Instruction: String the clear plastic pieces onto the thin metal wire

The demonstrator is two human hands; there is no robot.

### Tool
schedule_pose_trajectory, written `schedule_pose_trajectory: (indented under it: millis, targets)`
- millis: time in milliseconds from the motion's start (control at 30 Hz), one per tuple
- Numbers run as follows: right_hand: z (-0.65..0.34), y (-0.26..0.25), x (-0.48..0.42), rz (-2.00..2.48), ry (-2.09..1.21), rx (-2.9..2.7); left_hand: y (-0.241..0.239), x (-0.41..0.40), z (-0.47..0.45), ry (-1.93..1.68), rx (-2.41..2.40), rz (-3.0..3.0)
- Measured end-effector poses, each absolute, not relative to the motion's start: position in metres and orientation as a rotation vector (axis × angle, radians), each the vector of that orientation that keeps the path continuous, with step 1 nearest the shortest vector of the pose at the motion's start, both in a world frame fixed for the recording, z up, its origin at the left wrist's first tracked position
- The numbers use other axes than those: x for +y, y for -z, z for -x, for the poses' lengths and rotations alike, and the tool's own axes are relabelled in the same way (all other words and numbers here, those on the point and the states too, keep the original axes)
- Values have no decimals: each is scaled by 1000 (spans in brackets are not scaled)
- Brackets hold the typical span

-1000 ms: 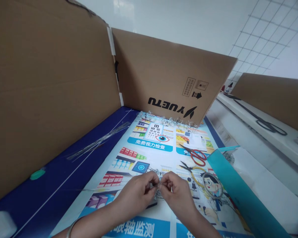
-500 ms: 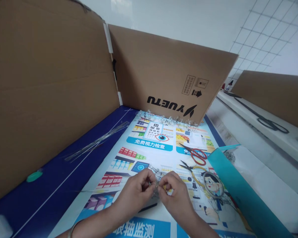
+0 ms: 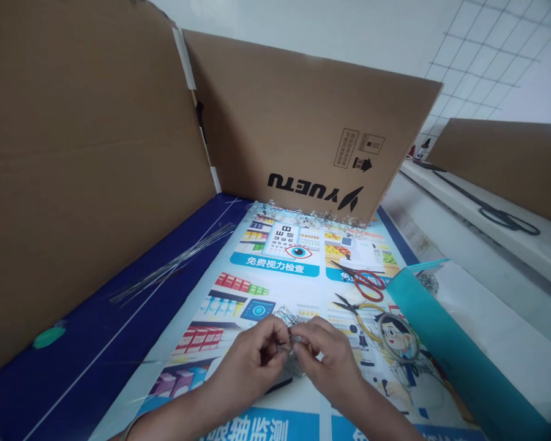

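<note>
Fingertip to fingertip, my left hand and my right hand pinch a small tangle of thin silvery wire low in the middle of the view. Loops of it stick out beyond my fingers; the part between the fingertips is hidden. Under my left hand a dark, thin object shows in part. Right of my hands lie yellow-handled pliers with their jaws apart, and a round coil of wire. Red-handled scissors rest just behind the pliers.
Cardboard panels stand at the left and back. Along the back panel's foot runs a row of small wire pieces. Straight wires lie on the blue strip at left. A teal board edges the right side; black scissors lie beyond.
My right fingers have shifted over the wire against my left fingertips, and more loops now show above them. The whole view has tilted slightly; the tools lie as before.
</note>
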State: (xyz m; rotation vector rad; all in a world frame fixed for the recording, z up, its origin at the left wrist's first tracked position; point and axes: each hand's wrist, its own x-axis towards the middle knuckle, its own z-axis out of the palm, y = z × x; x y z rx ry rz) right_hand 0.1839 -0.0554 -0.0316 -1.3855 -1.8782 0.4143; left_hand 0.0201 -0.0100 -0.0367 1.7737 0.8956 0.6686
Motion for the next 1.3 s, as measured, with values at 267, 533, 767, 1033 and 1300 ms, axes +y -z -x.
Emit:
schedule_pose_trajectory:
  millis: [267, 533, 767, 1033, 1300]
  targets:
    - [-191, 23, -54, 1255, 131, -2269, 29, -12, -21, -619, 869, -1780]
    - [-191, 26, -52, 1193, 191, -2267, 32, -14, -20, -636, 885, -1863]
    - [-189, 24, -51, 1273, 148, -2224, 39, -22, -16, -822, 908, -2240]
    - [-189, 27, -50, 1297, 82, -2175, 40, -20, -17, -866, 922, -2240]
    - [-188, 25, -52, 1276, 19, -2158, 33, -17, -17, -757, 1016, -2218]
